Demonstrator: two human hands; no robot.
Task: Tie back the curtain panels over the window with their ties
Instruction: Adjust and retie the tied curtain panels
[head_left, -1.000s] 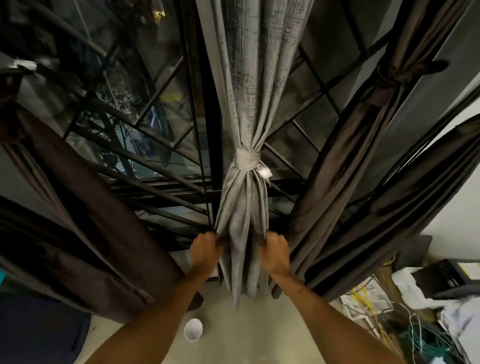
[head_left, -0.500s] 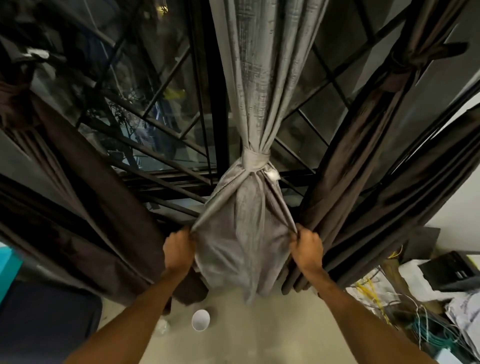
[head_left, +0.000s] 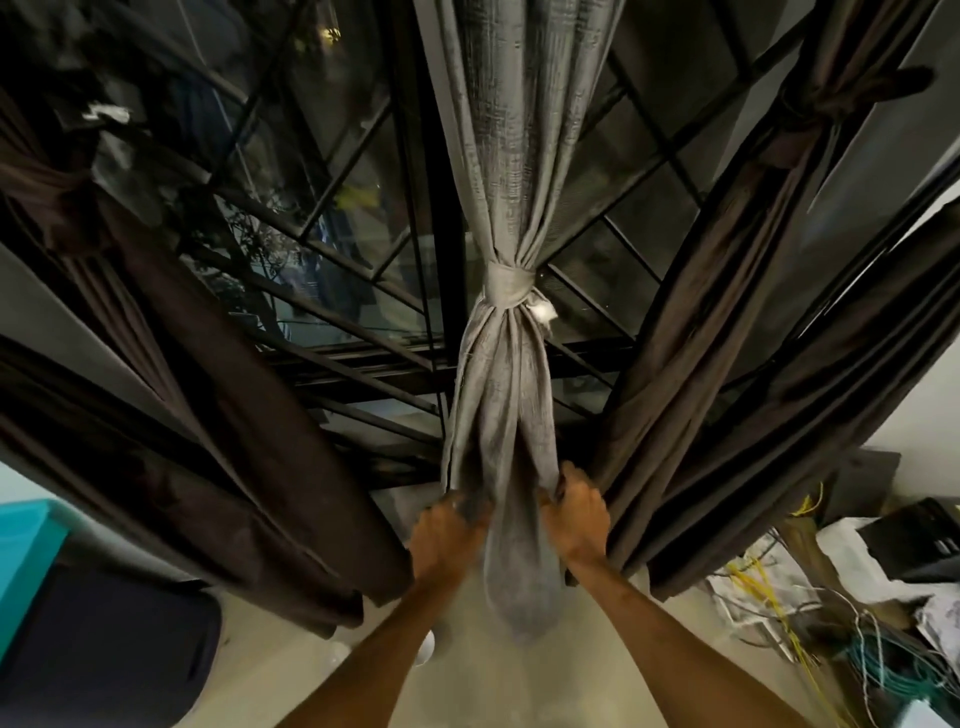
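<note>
- Grey curtain (head_left: 519, 156): woven cloth, showing a rough, crosshatched weave; looking matt, with a faint sheen catching on the folds.
- Tie (head_left: 506, 288): same grey cloth, lying smoother where it is wrapping round.
- Tag (head_left: 543, 310): white; paper or thin fabric, I am not making out which.
- Left brown curtain (head_left: 249, 441) and right brown curtain (head_left: 691, 364): heavier cloth, smooth, gleaming softly along the pleats.
- Window glass (head_left: 343, 270): glossy, throwing back reflections.
- Window bars (head_left: 431, 208): dark metal, looking dull.
- Floor (head_left: 493, 691): pale, hard, smooth, shining faintly.
- Box (head_left: 26, 545): teal plastic, smooth.
- Wires (head_left: 761, 590): plastic-coated, lying in a tangle.
</note>
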